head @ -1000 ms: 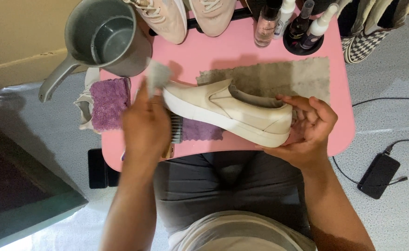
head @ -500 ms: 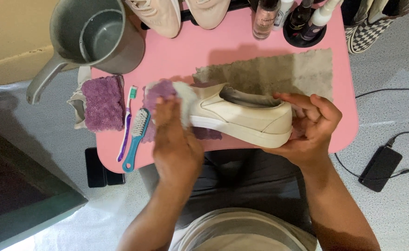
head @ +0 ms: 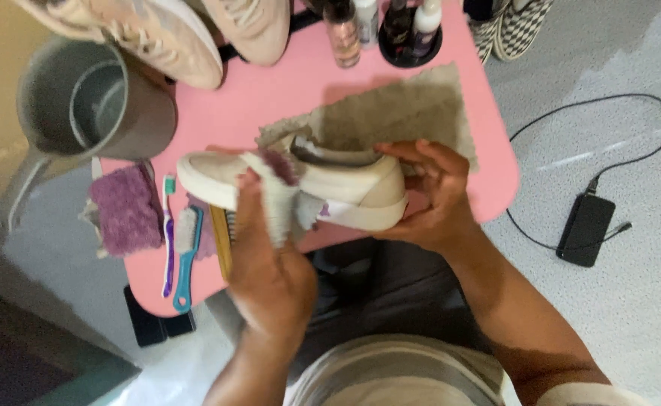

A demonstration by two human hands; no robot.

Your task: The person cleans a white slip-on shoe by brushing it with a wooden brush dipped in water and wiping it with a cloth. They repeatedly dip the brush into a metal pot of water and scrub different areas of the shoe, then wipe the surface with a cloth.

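Observation:
A cream slip-on shoe (head: 345, 184) is held on its side above the pink table (head: 270, 98). My right hand (head: 428, 195) grips its heel end. My left hand (head: 266, 263) presses a white and purple cloth (head: 276, 188) against the middle of the shoe's side. The toe of the shoe (head: 199, 169) points left.
A grey towel (head: 398, 113) lies under the shoe. A grey jug (head: 93, 109), a purple cloth (head: 124, 210), a toothbrush (head: 169, 233), a blue brush (head: 186, 256), other shoes (head: 165, 37) and bottles (head: 383, 26) sit around. A black charger with cable (head: 586, 229) lies on the floor.
My left hand with the cloth has slid right along the shoe, from the toe to its middle. The brushes beside the shoe have come into sight.

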